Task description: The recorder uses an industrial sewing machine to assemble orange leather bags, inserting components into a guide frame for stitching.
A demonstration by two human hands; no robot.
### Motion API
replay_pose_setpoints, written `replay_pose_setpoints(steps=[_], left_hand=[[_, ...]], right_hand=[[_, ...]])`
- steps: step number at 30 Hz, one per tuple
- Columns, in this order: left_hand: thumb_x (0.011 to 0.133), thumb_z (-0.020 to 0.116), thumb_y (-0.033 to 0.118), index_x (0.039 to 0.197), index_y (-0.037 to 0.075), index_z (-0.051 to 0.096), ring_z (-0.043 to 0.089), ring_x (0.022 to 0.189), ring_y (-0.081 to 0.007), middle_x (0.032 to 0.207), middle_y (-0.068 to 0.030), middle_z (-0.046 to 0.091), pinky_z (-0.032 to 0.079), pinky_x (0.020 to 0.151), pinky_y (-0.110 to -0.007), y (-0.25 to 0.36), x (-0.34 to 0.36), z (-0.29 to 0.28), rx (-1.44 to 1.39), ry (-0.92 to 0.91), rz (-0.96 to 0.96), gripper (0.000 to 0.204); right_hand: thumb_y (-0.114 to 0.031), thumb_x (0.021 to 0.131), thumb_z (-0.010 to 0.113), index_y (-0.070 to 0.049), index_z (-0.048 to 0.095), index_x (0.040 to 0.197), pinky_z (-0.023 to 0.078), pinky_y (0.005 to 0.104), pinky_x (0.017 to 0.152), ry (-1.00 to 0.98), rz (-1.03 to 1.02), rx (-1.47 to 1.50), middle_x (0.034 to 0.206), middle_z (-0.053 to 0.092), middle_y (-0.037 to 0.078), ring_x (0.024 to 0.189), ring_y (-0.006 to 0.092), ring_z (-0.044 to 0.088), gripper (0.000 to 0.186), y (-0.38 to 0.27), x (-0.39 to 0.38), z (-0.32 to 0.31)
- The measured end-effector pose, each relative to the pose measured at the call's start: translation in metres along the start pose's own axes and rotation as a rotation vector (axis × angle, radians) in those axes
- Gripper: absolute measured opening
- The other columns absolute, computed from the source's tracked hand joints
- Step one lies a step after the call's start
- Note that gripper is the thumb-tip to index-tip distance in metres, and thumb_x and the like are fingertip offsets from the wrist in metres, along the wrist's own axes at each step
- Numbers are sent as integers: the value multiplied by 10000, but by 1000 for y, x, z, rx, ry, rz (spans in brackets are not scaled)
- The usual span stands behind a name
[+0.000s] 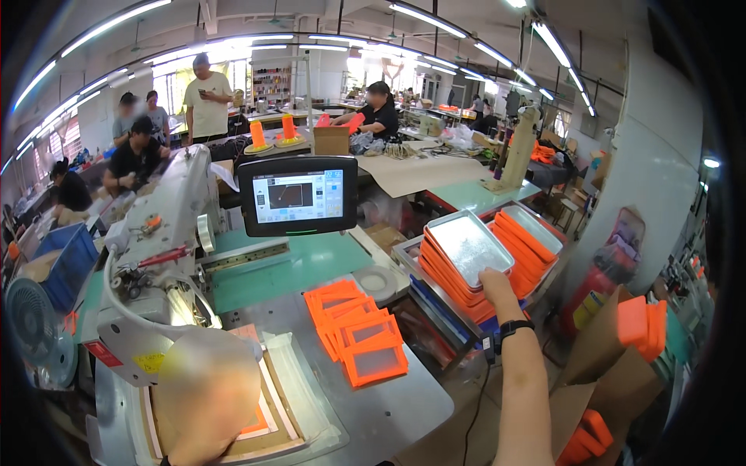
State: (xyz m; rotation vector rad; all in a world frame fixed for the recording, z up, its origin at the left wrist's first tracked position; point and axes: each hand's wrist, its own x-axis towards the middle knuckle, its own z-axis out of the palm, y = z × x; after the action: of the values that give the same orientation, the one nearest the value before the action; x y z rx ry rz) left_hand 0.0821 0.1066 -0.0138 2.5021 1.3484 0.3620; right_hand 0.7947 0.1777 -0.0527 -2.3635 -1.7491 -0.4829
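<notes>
My right hand [494,281] grips the near corner of the top clear-windowed panel [465,244] on a stack of orange pieces [437,274] in a grey bin [402,259] at right. A second stack [521,256] sits beside it. My left hand [208,392], smeared into a blur, is over a framed sewing template [289,412] with an orange piece [250,426], below the machine head [128,346]; its fingers cannot be made out. Several orange window frames [373,373] lie overlapped on the metal bed [392,415].
A screen [298,195] stands behind the bed. A blue crate [66,276] and fan [35,318] are at left; cardboard boxes [579,361] with orange pieces stand at lower right beside a pillar [641,163]. Several people [207,101] occupy the tables beyond.
</notes>
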Motion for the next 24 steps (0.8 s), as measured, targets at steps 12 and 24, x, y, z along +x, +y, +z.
replay_pose_setpoints(steps=[12,24], left_hand=[[957,550,232,1363,90,561,350,1327,-463,1481,-241,392,271,1118,-525,8,2,-1,3,-57,-61,430],[827,627,310,1336,116,576,420,1217,-436,1501,-239,380,233,1096,-572,-16,-6,9,11,-13,35,546]], right_hand=[[-90,941,571,-29,645,1014,463,305,631,755,224,794,767,590,75,659,186,577,120,38,12,-101],[-166,993,576,-31,567,1165,445,246,615,378,179,2086,909,583,15,701,110,518,218,-34,-152,-237]])
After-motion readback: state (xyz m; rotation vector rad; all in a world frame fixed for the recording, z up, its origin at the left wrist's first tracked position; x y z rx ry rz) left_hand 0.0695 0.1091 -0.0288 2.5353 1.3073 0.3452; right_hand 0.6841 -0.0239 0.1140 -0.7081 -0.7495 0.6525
